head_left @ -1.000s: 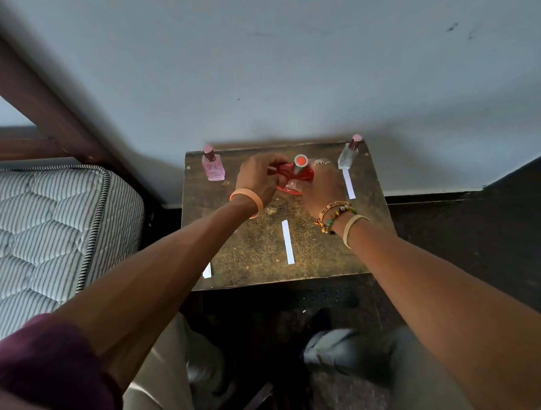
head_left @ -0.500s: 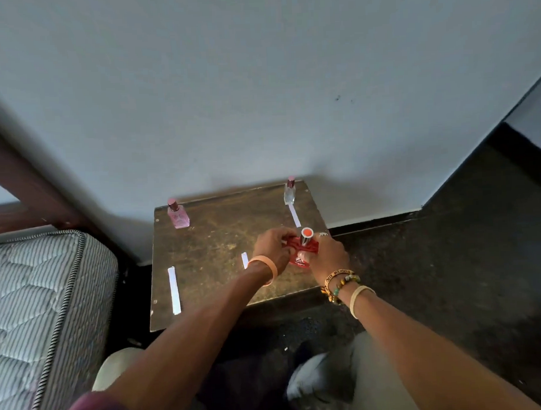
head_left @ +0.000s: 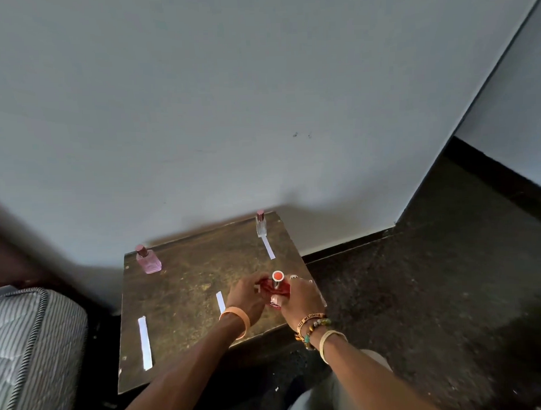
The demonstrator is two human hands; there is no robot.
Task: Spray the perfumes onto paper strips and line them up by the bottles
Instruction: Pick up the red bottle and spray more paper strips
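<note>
Gripping red bottle [head_left: 280,288] in both hands, lower centre of frame, by the near right edge of the surface [head_left: 189,284].
Fingers of left hand [head_left: 246,296] and right hand [head_left: 300,295] curl round it; likely glass, slick, breakable, so hold the body, not the cap.

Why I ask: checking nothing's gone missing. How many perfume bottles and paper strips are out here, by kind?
Perfume bottles: 3 (pink bottle, clear bottle, red bottle gripped by left hand and right hand)
Paper strips: 3 (strip by the clear bottle, middle strip, near-left strip)
Total: 6
</note>
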